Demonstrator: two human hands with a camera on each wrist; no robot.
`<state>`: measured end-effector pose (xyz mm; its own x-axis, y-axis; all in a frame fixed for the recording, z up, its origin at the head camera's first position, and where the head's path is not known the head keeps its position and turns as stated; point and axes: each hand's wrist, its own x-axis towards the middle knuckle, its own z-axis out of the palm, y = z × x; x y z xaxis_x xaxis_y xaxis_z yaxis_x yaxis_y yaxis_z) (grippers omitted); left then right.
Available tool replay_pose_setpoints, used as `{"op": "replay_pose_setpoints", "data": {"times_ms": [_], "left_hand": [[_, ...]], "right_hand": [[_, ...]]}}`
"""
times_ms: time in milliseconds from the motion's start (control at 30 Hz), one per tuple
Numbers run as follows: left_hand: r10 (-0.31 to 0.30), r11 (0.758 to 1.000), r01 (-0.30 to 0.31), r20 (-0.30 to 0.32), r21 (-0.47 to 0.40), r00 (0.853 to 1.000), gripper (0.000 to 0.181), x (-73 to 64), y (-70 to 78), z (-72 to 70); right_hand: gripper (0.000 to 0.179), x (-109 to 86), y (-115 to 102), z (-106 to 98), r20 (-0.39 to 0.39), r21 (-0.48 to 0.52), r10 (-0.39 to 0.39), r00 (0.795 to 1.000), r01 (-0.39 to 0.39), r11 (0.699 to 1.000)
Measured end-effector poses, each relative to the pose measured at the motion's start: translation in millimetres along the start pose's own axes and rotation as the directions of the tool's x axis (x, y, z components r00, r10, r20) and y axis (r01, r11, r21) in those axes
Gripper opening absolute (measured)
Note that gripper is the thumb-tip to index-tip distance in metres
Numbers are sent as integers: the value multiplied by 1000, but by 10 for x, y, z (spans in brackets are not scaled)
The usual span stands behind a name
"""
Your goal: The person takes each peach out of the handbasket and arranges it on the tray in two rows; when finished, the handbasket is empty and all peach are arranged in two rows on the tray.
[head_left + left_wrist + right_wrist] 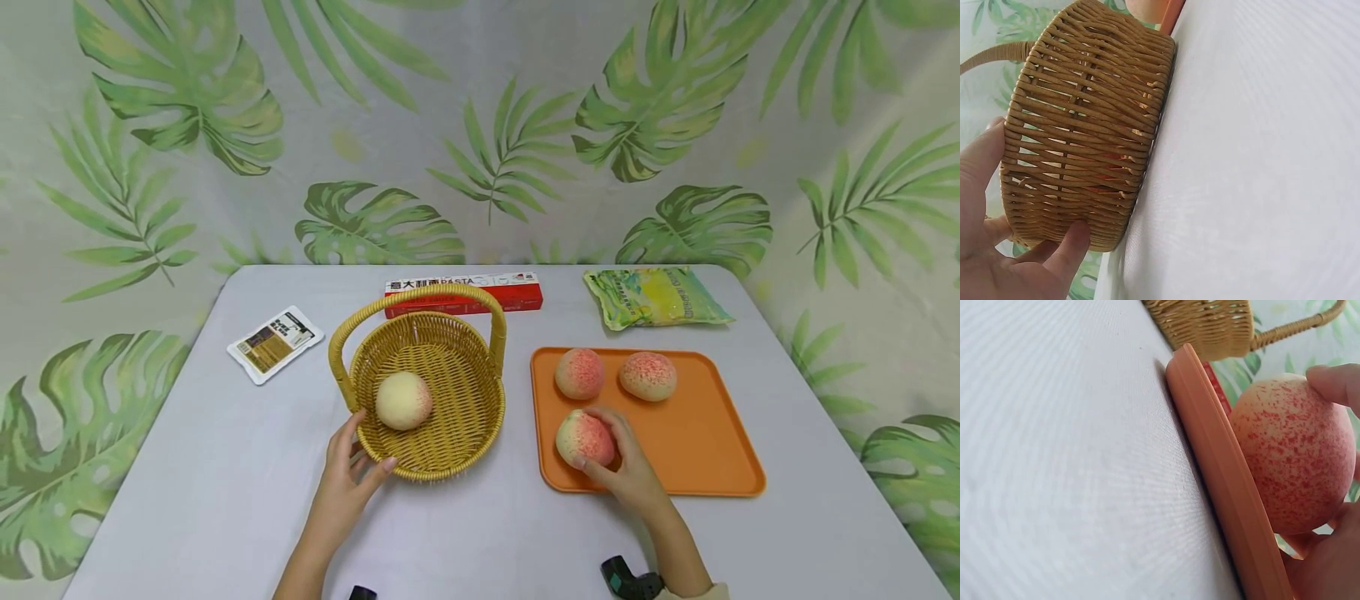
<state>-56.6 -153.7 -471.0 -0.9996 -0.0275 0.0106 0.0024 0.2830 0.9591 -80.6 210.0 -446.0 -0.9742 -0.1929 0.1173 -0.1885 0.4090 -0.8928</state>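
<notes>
My right hand [626, 467] grips a pink-and-cream peach [585, 438] at the near left of the orange tray [697, 450]. In the right wrist view the thumb and fingers lie around this speckled peach [1294, 453], just beyond the tray's edge [1222, 469]. At the front left rim of the woven basket [465, 400], my left hand [347, 475] holds its side, thumb and fingers spread along it. The left wrist view shows fingertips against the wicker wall [1085, 137]. One pale peach [403, 401] lies inside the basket. Two more peaches, one round [580, 373] and one oblong [648, 376], rest at the tray's back.
Behind the basket lies a red pasta box [465, 296], partly hidden by the arched handle [420, 292]. A white-and-brown pouch [275, 344] is at the left, and a green-yellow bag [656, 297] at the back right. A leaf-print cloth [495, 150] hangs behind the white table.
</notes>
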Motion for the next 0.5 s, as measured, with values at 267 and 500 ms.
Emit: {"op": "replay_pose_setpoints", "data": {"times_ms": [267, 500], "left_hand": [[-1, 1000, 1, 2, -5, 1000, 78, 9, -11, 0], [-1, 1000, 1, -4, 3, 1000, 79, -3, -11, -1]], "right_hand": [[71, -5, -16, -5, 12, 40, 66, 998, -66, 997], [71, -16, -15, -17, 14, 23, 73, 997, -74, 997]]}}
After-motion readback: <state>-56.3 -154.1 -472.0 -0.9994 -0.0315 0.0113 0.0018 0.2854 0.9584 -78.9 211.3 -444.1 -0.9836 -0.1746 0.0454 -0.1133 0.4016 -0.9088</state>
